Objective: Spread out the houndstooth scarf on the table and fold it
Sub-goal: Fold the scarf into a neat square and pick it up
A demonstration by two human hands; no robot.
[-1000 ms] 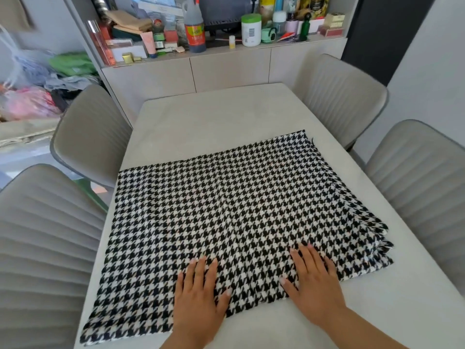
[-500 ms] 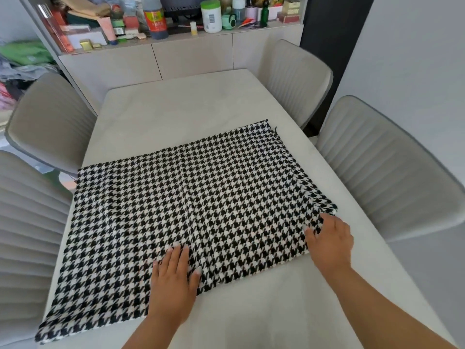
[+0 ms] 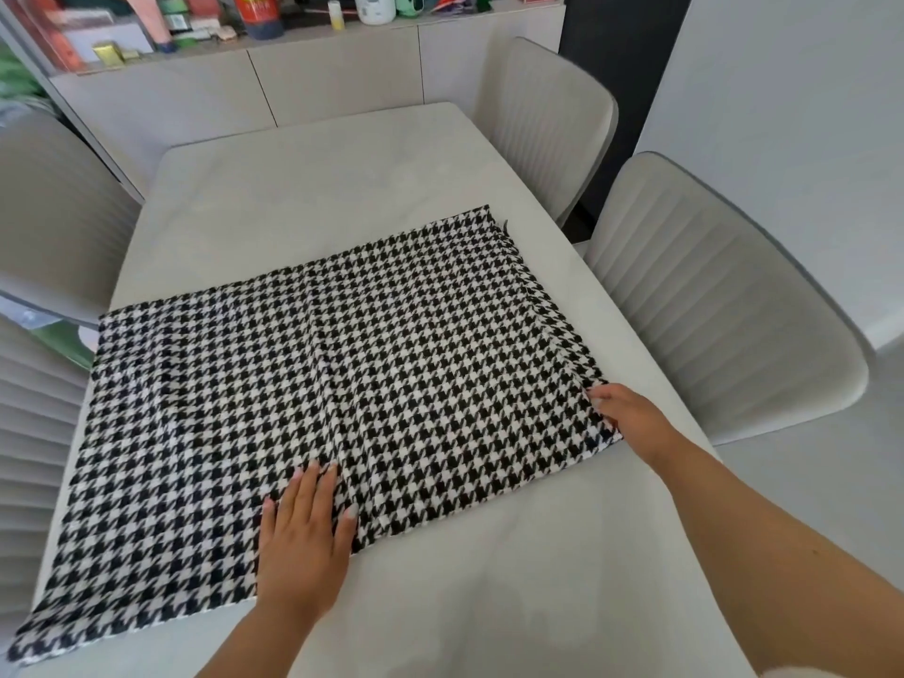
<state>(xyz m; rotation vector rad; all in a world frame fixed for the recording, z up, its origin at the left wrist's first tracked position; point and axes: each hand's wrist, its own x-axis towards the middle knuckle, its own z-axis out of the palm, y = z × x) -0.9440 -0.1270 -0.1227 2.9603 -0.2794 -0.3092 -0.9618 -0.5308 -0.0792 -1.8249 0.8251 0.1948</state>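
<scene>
At nine o'clock two pale ribbed chairs [image 3: 44,384] stand against the left side of the table [image 3: 313,188], and the left edge of the houndstooth scarf [image 3: 342,374] reaches the table's rim there, its near left corner hanging just past it at about eight o'clock. The scarf lies flat across the middle of the table, its long run slanting from eight o'clock up toward two o'clock, with soft creases down its centre.

At six o'clock my left hand [image 3: 303,540] lies palm down on the scarf's near edge, fingers straight and close together, pressing the cloth to the table; that grip is flat and holds nothing.

At four o'clock my right hand [image 3: 631,418] is at the scarf's near right corner, fingers curled onto the fringed edge, and its grip pinches the cloth there.

Beyond it, from two to three o'clock, two more ribbed chairs [image 3: 724,305] sit along the table's right side. At twelve o'clock a cabinet [image 3: 332,75] carries bottles and jars along its top.
</scene>
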